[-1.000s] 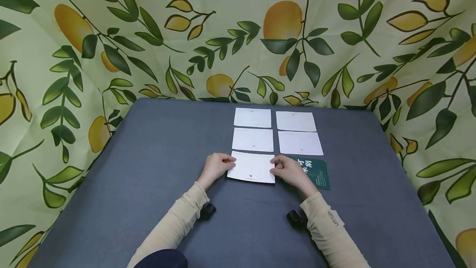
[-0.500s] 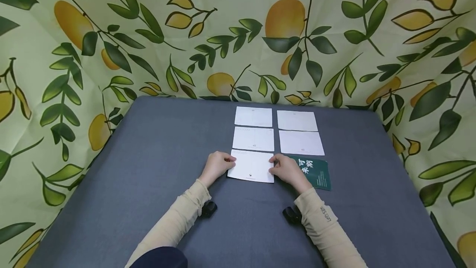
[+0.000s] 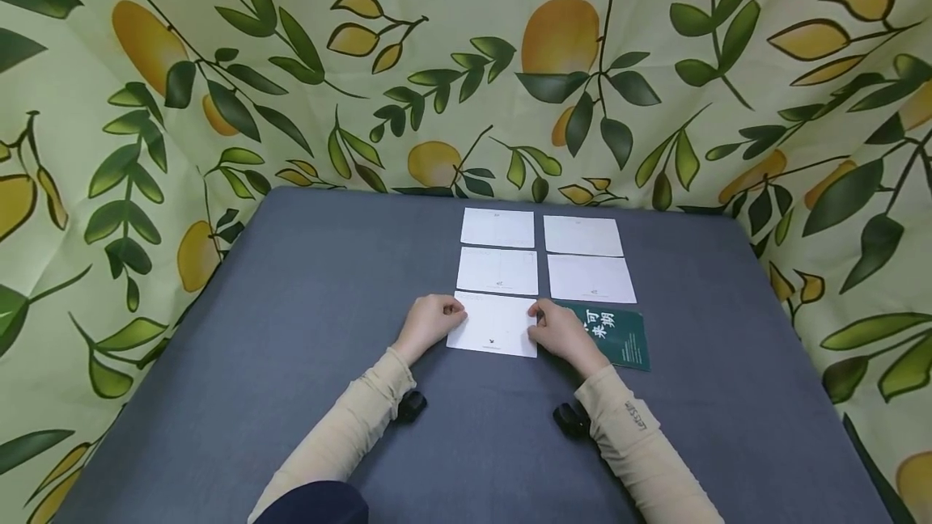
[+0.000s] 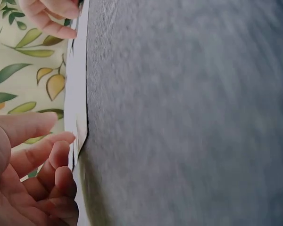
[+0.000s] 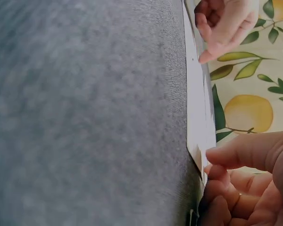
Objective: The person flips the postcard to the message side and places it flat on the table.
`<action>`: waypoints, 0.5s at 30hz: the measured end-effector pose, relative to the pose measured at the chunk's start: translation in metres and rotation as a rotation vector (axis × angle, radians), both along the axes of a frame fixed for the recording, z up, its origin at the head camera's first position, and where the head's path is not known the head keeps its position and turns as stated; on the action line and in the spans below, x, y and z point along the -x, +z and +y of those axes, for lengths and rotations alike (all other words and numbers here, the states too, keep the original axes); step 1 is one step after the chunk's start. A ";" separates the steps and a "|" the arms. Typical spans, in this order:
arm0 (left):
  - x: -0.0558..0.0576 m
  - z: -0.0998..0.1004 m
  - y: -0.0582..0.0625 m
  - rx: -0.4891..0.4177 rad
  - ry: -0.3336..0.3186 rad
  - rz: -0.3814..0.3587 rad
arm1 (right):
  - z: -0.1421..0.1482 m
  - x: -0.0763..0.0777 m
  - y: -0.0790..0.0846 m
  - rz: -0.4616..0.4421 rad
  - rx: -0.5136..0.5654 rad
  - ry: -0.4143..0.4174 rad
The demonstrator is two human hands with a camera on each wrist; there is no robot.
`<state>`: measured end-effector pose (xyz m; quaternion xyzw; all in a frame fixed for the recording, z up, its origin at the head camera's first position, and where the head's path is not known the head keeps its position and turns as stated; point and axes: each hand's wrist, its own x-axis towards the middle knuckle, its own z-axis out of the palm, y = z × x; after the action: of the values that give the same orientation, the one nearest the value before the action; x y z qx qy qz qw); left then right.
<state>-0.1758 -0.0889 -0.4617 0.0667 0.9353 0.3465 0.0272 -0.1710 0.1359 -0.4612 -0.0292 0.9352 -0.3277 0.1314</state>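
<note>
A white card (image 3: 491, 324) with a small dark mark near its lower edge lies flat on the table. My left hand (image 3: 431, 323) is at the card's left edge; in the left wrist view its thumb is raised apart and the index fingertip touches the card. My right hand (image 3: 568, 334) is at the right edge, thumb and index fingertip against the card and spread along it, the other fingers loosely curled. Under and beside that hand lies a green card (image 3: 622, 340) with white characters, partly covered by it.
Four-card block behind: white cards at upper left (image 3: 498, 228), upper right (image 3: 583, 236), middle left (image 3: 498, 271) and middle right (image 3: 592, 278). They lie on a grey cloth-covered table (image 3: 328, 265). A fruit-and-leaf patterned curtain (image 3: 466, 23) surrounds it.
The front white card's lower edge, slightly bowed a second ago, now lies flatter. The card and both hands have shifted only slightly; the right forearm has moved a little inward.
</note>
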 end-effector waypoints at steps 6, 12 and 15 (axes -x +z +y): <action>-0.001 0.010 0.004 -0.012 -0.008 -0.003 | 0.007 -0.005 0.004 0.047 0.048 0.010; -0.002 0.030 0.013 -0.047 -0.045 0.033 | 0.027 -0.011 0.012 0.066 0.081 0.001; -0.004 0.043 0.015 -0.092 -0.082 0.048 | 0.039 -0.014 0.016 0.056 0.086 -0.010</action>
<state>-0.1717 -0.0457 -0.4471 0.1145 0.9152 0.3861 0.0161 -0.1573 0.1752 -0.4449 -0.0391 0.9237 -0.3672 0.1022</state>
